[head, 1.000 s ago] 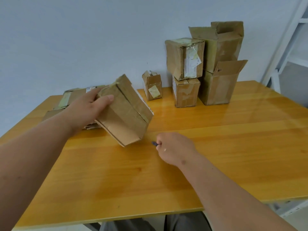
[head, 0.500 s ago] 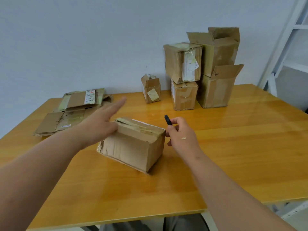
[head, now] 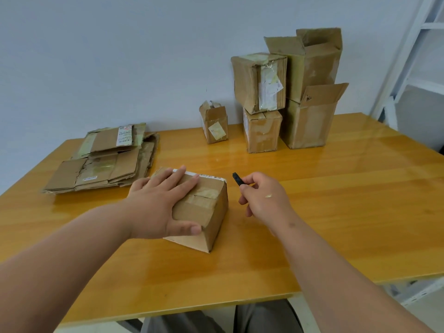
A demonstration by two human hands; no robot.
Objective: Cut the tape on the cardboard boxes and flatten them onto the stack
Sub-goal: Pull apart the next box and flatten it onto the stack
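Note:
A taped cardboard box (head: 208, 212) lies on the wooden table (head: 336, 212) in front of me. My left hand (head: 158, 203) rests flat on its top, fingers straight and spread, thumb against the near side. My right hand (head: 262, 198) hovers just right of the box and pinches a small black cutter (head: 237, 179), its tip pointing up and left. A stack of flattened cardboard (head: 105, 162) lies at the back left of the table.
Several unflattened boxes stand against the wall at the back: a small one (head: 215, 122), two piled (head: 260, 104), and two taller open ones (head: 312, 92). A white shelf frame (head: 418, 56) stands at the right. My lap shows below the table's near edge.
The box went from being held tilted in my left hand to lying on the table. My left hand has come down flat on its top. My right hand lifted the cutter beside it.

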